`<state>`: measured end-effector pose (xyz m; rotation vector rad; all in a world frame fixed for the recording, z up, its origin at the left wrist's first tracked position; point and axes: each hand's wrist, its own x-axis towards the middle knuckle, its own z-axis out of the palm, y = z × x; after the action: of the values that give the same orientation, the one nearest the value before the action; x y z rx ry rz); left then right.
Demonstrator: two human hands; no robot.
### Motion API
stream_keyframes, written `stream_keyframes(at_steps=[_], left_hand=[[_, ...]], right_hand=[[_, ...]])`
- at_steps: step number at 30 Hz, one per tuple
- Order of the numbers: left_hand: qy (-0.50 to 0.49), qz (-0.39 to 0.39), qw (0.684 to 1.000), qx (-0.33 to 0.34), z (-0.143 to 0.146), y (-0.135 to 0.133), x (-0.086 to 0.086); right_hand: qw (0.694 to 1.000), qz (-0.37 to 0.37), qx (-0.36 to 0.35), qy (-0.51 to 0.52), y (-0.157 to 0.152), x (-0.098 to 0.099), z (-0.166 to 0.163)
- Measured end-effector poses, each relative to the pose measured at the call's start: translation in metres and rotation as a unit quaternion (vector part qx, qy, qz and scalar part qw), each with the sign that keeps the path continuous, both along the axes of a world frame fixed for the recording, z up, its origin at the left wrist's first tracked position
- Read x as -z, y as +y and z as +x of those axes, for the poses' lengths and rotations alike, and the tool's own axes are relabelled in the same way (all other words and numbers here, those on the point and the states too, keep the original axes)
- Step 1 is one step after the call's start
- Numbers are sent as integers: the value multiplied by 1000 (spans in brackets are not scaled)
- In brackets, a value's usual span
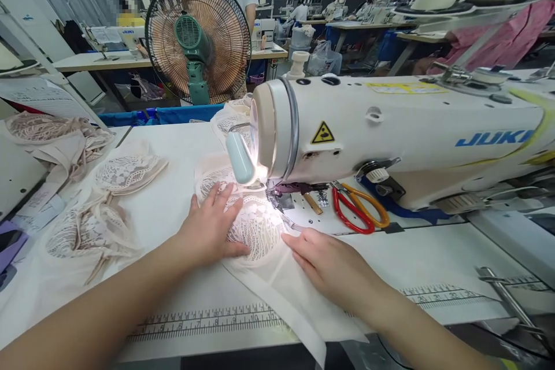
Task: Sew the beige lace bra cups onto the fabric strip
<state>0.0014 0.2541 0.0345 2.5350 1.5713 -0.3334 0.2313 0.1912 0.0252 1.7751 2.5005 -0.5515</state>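
Observation:
My left hand [212,225] lies flat with fingers spread on a cream lace piece [255,228] just left of the needle area. My right hand [323,263] rests flat, fingers together, on the plain white fabric [281,295] that runs toward the table's front edge. Both hands press the cloth against the bed of the white JUKI sewing machine [390,133]. The lit needle and presser foot [273,196] sit just beyond my fingertips.
Red and orange handled scissors [358,208] lie on the machine bed behind my right hand. Stacks of lace pieces [95,214] cover the table's left side. A standing fan [197,40] is behind the table, with a person and more sewing stations beyond.

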Motion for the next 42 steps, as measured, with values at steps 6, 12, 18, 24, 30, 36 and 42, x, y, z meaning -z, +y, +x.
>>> stream_keyframes(at_steps=[6, 12, 18, 24, 30, 36, 42], left_hand=[[-14, -1, 1000, 4, -9, 21, 5], [-35, 24, 998, 48, -13, 46, 5], [-82, 43, 991, 94, -23, 78, 11], [-120, 60, 986, 101, -34, 110, 28], [-128, 164, 976, 65, -28, 101, 19], [-74, 203, 975, 45, -4, 15, 6], [-11, 168, 972, 164, 20, -44, 15]], right_hand=[[999, 29, -12, 21, 6, 4, -1], [1000, 20, 6, -3, 15, 5, -4], [999, -22, 6, -48, 24, -3, -13], [991, -73, 15, -111, 31, -19, -30], [992, -38, 20, -122, 32, -21, -36], [994, -27, 38, -100, 31, -16, -31], [998, 8, 33, -52, 16, -7, -20]])
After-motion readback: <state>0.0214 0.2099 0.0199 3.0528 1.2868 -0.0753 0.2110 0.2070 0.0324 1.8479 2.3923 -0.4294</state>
